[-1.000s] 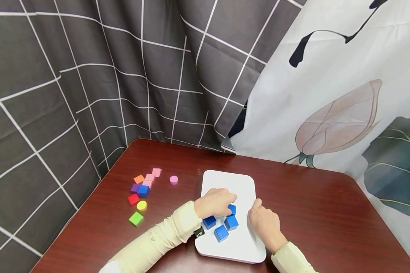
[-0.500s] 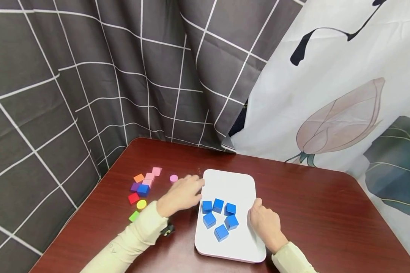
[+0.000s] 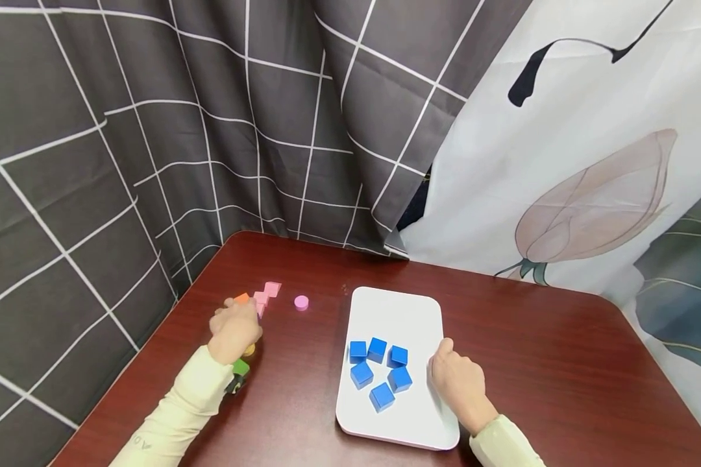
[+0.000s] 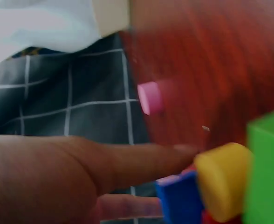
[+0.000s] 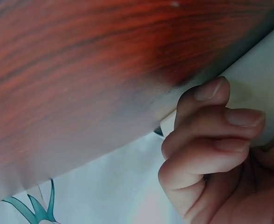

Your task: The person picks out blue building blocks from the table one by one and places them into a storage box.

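Note:
My left hand hovers over the coloured blocks at the table's left and hides some of them. In the left wrist view, its extended thumb and a finger are near a blue block, with no clear grip on it. Right beside that block are a yellow cylinder and a green block. My right hand holds the right edge of a white tray; its fingers are curled against the tray's side. Several blue cubes lie inside the tray, loosely spread in a ring.
Pink square pieces and an orange piece lie just beyond the left hand. A pink cylinder stands alone between them and the tray. Behind the brown table hang a dark checked curtain and a white printed one.
My left hand let go of a blue cube in the tray, then swung left across the table to the coloured blocks. My right hand has stayed at the tray's edge.

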Motion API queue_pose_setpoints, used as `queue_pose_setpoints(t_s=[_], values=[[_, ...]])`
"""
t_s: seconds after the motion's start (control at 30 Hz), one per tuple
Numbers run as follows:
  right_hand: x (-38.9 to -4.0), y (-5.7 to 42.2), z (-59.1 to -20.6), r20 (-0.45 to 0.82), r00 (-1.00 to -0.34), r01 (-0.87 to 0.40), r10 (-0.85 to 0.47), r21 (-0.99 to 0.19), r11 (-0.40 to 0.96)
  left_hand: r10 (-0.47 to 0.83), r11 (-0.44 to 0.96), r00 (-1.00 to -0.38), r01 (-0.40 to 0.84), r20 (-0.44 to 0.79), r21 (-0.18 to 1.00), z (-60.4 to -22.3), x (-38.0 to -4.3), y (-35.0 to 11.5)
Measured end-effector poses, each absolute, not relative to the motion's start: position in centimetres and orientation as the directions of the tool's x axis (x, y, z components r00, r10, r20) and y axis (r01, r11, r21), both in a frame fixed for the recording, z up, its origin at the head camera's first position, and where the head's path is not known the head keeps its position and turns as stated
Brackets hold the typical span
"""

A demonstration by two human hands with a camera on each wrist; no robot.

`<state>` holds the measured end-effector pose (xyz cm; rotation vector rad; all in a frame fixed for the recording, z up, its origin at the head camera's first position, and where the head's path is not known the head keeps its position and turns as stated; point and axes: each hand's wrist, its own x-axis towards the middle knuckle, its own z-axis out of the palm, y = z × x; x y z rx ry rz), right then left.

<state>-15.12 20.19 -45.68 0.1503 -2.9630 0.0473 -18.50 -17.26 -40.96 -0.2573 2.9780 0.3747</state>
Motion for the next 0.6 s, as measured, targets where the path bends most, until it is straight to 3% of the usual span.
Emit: queue_pose_setpoints(t_s=[0.13,0.6], values=[[-15.21,20.18,-45.78,0.177,-0.980,-0.103,-0.094,-0.041,0.994,-0.143,0.952,-0.968,-0.192,-0.205,0.240,-41.54,-18.68,-17.98],[-15.22,20.31,-45.94,0.200,-0.975,-0.108,-0.097,-0.042,0.993,-0.063,0.937,-0.992,-0.098,-0.113,0.335,-41.15,-18.78,-18.07]])
